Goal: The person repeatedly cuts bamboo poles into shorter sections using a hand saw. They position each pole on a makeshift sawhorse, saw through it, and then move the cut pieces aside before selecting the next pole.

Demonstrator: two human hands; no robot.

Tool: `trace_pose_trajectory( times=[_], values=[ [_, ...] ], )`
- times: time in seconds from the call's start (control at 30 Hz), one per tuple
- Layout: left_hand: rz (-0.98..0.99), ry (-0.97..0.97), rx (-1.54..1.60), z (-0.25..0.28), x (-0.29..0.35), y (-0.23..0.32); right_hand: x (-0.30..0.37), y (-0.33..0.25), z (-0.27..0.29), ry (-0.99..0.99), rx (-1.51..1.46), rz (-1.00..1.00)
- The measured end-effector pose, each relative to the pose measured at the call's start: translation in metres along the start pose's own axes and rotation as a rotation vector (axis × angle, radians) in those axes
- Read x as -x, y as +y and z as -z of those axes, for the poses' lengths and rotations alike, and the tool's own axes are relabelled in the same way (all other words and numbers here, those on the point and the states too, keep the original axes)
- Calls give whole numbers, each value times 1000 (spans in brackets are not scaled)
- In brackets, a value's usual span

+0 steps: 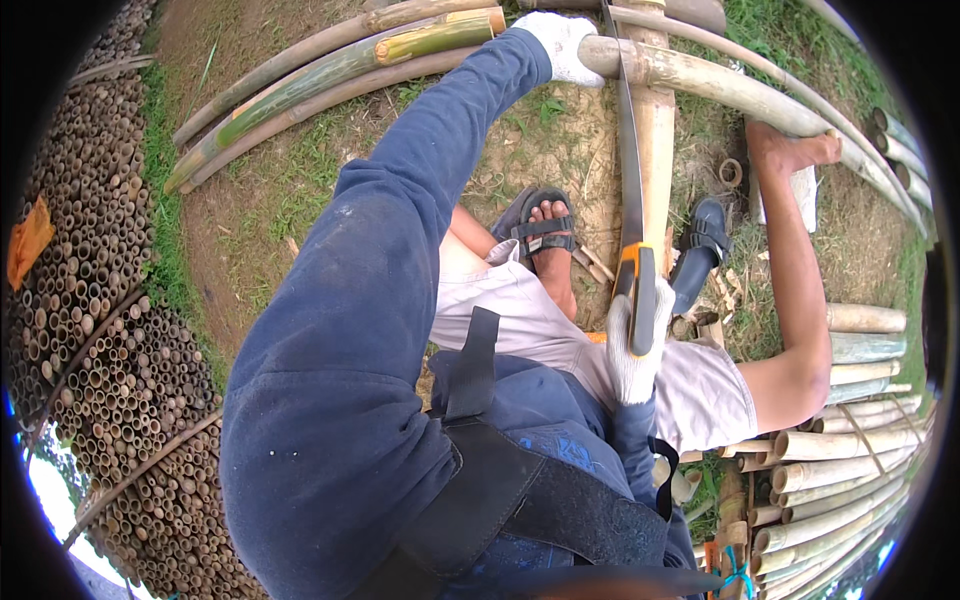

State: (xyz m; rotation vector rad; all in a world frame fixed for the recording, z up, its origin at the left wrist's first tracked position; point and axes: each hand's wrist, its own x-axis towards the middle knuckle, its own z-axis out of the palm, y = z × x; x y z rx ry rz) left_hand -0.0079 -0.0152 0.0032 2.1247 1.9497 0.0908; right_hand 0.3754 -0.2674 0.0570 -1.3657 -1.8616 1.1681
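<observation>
A thick pale bamboo pole [720, 85] lies crosswise at the far side, over an upright-running bamboo support [655, 150]. At its left end my left hand [565, 45], in a white glove, is closed round the pole; its fingertips are partly hidden. A hand saw [630, 150] with a long blade and an orange and black handle reaches away from me, its blade across the pole close to that end. My right hand [635, 345], also gloved, grips the saw handle. My bare right foot [790, 150] presses on the pole farther right.
Several bamboo lengths [340, 75] lie at the far left. Stacked bamboo, cut ends showing, forms a big pile [110, 370] on the left. More poles [840, 490] lie at the lower right. An empty sandal [708, 230] and bamboo scraps [725, 290] are on the ground.
</observation>
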Motion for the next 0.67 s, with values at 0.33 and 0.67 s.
trace_pose_trajectory(
  times=[0.33, 0.67],
  values=[
    [62, 13, 85, -7, 1, -4, -165, 24, -59, 69, -41, 170],
    [102, -83, 132, 26, 10, 20, -19, 12, -12, 41, -146, -63]
  ],
)
